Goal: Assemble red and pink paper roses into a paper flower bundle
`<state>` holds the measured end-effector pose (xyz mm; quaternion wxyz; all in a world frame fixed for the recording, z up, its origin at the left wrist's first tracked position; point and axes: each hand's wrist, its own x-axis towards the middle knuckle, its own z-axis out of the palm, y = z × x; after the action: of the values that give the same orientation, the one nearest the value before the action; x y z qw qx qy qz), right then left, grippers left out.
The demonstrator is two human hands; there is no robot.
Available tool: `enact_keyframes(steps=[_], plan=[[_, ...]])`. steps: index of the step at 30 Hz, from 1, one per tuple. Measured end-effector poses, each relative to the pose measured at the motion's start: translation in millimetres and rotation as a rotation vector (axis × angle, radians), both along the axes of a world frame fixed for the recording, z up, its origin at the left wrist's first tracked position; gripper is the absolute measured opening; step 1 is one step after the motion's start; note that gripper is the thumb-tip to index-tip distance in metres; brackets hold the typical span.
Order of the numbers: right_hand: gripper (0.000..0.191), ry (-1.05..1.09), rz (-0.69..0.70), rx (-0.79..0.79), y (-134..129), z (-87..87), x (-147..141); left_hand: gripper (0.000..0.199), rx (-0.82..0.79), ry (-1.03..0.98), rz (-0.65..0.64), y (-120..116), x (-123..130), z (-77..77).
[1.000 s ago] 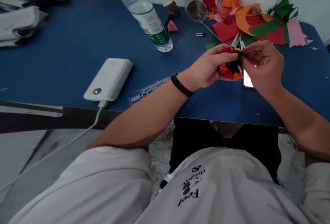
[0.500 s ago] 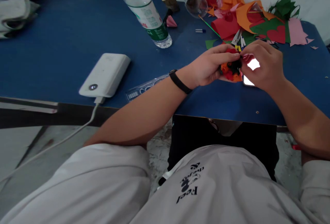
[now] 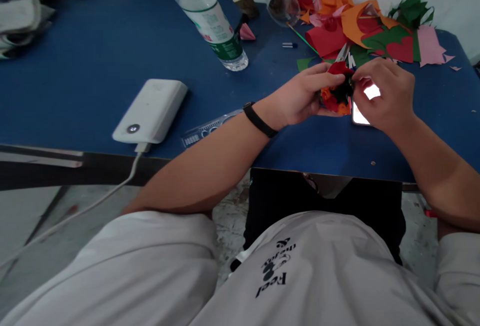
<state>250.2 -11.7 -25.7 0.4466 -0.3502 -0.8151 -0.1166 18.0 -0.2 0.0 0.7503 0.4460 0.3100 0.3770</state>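
1. Head view: both hands meet above the blue table, at about 1 o'clock from the frame centre.
2. Left hand: closed around a small paper flower of red, orange and dark pieces; the thumb lies along its top and the fingers wrap beneath it. A black wristband sits on this wrist.
3. Right hand: fingertips pinched on the flower's 3 o'clock edge, with the other fingers curled in.
4. Paper flower: held between the two hands, just above the table surface and not resting on it.
5. Phone: lit screen, lying on the table directly under the right hand and mostly covered by it.
6. Paper scraps: a loose pile of red, orange, green and pink cuttings at 12 o'clock from the hands, against the wall.
7. Plastic cup: clear, lying on its side at 11 o'clock from the hands, just beside the scraps.
8. Water bottle: tilted in view, at 10 o'clock from the hands, well apart from them.
9. Power bank: white, at 9 o'clock from the hands near the table's front edge, with a white cable running off the edge.
10. Clear ruler: flat on the table between the power bank and the left forearm.
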Motion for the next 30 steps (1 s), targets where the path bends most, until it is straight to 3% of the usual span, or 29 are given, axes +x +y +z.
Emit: enact_keyframes(steps=[4,9,14,18,23,27,30], plan=[[0.018,-0.082,0.033,0.003,-1.2,6.6,2.1,0.012,0.021,-0.005,0.005,1.5,0.6,-2.3],[0.028,-0.121,0.246,0.04,1.1,17.6,12.2,0.015,0.036,0.024,0.021,1.9,0.1,-5.8],[0.028,-0.149,0.14,-0.128,-2.7,26.3,15.2,0.014,0.085,0.024,-0.018,3.0,-1.0,-10.0],[0.024,-0.166,0.18,-0.03,-0.9,23.5,12.2,0.016,0.09,0.047,-0.019,4.6,-1.4,-12.4],[0.013,-0.081,0.111,-0.026,-2.8,15.8,3.4,0.015,0.09,0.041,-0.002,1.6,-0.4,-10.9],[0.012,-0.044,0.039,-0.024,-3.7,10.5,-0.6,0.018,0.089,0.036,-0.001,-1.4,-0.4,-7.2],[0.016,-0.078,0.067,0.007,2.4,6.3,3.1,0.014,0.083,0.042,-0.006,-1.5,-1.3,-6.3]])
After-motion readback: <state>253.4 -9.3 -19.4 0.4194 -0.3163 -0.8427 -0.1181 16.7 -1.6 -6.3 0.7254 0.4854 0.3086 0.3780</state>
